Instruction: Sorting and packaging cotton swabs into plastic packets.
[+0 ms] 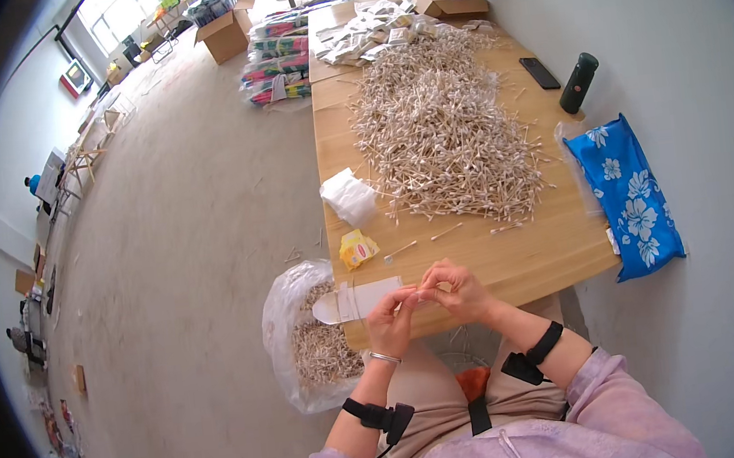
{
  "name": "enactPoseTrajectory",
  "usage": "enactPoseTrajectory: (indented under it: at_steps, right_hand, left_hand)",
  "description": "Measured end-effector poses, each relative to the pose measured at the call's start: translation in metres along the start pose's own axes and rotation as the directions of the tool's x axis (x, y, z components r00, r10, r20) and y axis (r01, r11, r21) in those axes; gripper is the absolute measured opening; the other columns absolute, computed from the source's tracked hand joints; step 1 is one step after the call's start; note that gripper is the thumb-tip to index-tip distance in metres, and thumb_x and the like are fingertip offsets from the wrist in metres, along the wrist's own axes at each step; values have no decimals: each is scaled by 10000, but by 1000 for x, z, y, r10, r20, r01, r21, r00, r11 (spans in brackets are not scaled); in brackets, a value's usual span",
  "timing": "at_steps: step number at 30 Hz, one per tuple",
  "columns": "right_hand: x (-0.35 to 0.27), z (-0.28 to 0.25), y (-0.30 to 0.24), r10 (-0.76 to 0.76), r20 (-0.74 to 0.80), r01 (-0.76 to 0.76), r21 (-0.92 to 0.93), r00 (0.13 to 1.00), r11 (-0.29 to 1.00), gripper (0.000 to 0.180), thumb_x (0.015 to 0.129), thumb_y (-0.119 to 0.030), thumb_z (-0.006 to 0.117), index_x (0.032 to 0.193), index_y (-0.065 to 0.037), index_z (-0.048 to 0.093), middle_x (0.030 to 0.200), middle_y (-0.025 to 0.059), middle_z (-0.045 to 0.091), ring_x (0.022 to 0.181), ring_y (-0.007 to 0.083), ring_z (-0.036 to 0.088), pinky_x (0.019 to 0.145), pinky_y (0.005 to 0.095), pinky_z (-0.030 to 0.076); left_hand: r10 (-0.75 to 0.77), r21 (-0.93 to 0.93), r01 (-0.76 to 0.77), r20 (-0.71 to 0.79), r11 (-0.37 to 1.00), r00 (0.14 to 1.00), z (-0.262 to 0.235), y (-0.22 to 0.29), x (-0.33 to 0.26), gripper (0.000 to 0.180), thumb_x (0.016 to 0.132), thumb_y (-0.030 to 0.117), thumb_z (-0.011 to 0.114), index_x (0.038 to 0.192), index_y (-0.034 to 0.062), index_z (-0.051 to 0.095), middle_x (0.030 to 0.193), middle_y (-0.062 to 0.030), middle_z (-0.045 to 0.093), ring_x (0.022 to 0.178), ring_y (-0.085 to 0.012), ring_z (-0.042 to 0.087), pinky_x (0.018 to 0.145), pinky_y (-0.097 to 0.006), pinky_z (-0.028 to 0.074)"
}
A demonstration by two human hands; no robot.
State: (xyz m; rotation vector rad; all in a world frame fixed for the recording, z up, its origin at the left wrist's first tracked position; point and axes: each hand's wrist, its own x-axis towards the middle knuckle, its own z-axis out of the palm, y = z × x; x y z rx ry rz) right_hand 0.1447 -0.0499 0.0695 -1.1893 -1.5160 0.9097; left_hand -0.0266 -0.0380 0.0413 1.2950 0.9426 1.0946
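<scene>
Seen from above, two hands meet at the near edge of a long wooden table [496,260]. Left hand [392,318] pinches one flat white paper sleeve [358,300], lying on that edge; right hand [458,291] closes fingertips just beside it, its contents too small to tell. Beyond them, mid-table, lies one huge uncountable heap of cotton swabs [442,132]. One plastic bag of swabs [312,346] sits on the floor left of the table.

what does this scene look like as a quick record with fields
left hand: left hand holds a flat white packet at the table edge
right hand: right hand pinches thin sticks, fingers meeting the left
table: wooden table
pile: large heap of cotton swabs
near hands: yellow packet, white wad
right side: blue flowered bag, dark bottle, phone
floor: plastic bag of swabs
</scene>
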Motion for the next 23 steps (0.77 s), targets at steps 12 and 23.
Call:
enactPoseTrajectory:
  at_steps: [12,23]
  right_hand:
    - [-16,2,28,198,133,-212,103,971,972,148,798,-158,700,771,-41,613,844,57,616,819,170,554,739,302,454]
    - [-18,-2,33,273,370,-415,386,888,824,72,868,-75,639,850,-63,570,928,-12,536,838,69,508,758,217,424]
  left_hand:
    - [-254,-110,253,4,961,967,2,-1,-17,92,854,55,674,917,-8,654,879,-39,674,778,-67,601,696,-202,483]
    - [-352,-329,379,142,865,925,-6,-6,-11,63,856,59,637,888,8,655,961,-103,672,874,-138,598,851,-270,460]
